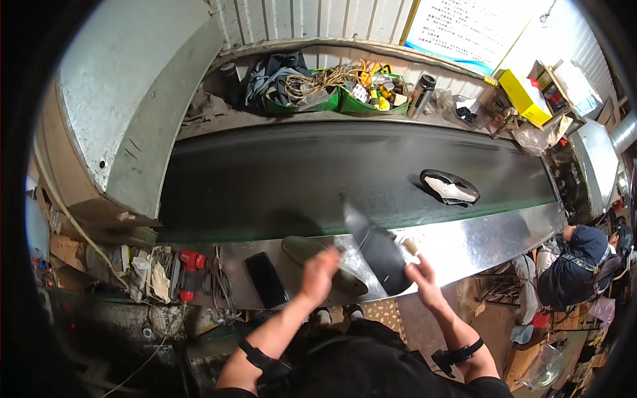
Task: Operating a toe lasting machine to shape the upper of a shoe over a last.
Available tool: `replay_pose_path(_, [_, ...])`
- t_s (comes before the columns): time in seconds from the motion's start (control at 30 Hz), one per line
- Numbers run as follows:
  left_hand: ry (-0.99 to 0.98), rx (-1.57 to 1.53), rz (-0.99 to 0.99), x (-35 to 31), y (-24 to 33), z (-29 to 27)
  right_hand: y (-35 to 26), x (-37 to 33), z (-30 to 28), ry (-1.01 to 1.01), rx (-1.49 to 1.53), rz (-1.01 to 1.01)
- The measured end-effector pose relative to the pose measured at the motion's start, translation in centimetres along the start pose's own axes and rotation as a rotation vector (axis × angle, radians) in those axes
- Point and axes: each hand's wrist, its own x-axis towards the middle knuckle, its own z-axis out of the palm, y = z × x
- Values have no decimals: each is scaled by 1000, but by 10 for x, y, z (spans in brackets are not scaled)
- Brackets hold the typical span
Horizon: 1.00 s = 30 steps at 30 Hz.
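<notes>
Left hand: our left hand [320, 273] is blurred, fingers curled over one olive-green oval plate [350, 281]; we cannot tell whether it grips.
Right hand: our right hand [423, 273] grasps the right edge of one black shoe-shaped piece [383, 259]; one small pale cylinder [411, 247] is beside its fingers.
Black piece: smooth, rounded at the table's front edge, its blurred, tapering tip reaching past the far edge.
Table: we see a shiny metal strip [484, 239], the olive plate slanting across it.
In the way: one black smartphone [266, 280] by the front edge, just left of the plate; one red-and-black power drill [191, 272] and a cable bundle [219, 282] toward the left end.
Belt: black and smooth [298, 169], carrying one black shoe part [450, 187] with a whitish inside, right of its middle.
Behind the belt: two filled green bins [324, 105], one dark cylindrical flask [423, 93], one yellow box [524, 98].
Beyond the table's right end: one person [574, 272] in dark clothing.
Armbands: two, black [262, 361], one on each of our arms.
</notes>
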Motion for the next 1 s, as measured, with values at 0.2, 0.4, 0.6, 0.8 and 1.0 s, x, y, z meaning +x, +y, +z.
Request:
replay_pose_path(0.2, [223, -224, -461, 58, 6, -88, 21, -32, 47, -374, -823, -797])
replay_pose_path(0.4, [630, 1093, 132, 71, -14, -94, 55, 2, 78, -239, -528, -742])
replay_pose_path(0.6, [740, 1041, -84, 59, -26, -60, 66, 11, 75, -354, -432, -426])
replay_pose_path(0.8, [575, 769, -241, 16, -73, -21, 62, -40, -3, -515, -550, -503])
replay_pose_path(1.0, [704, 1050, -260, 18, -70, 51, 108, -27, -40, -611, -621, -648])
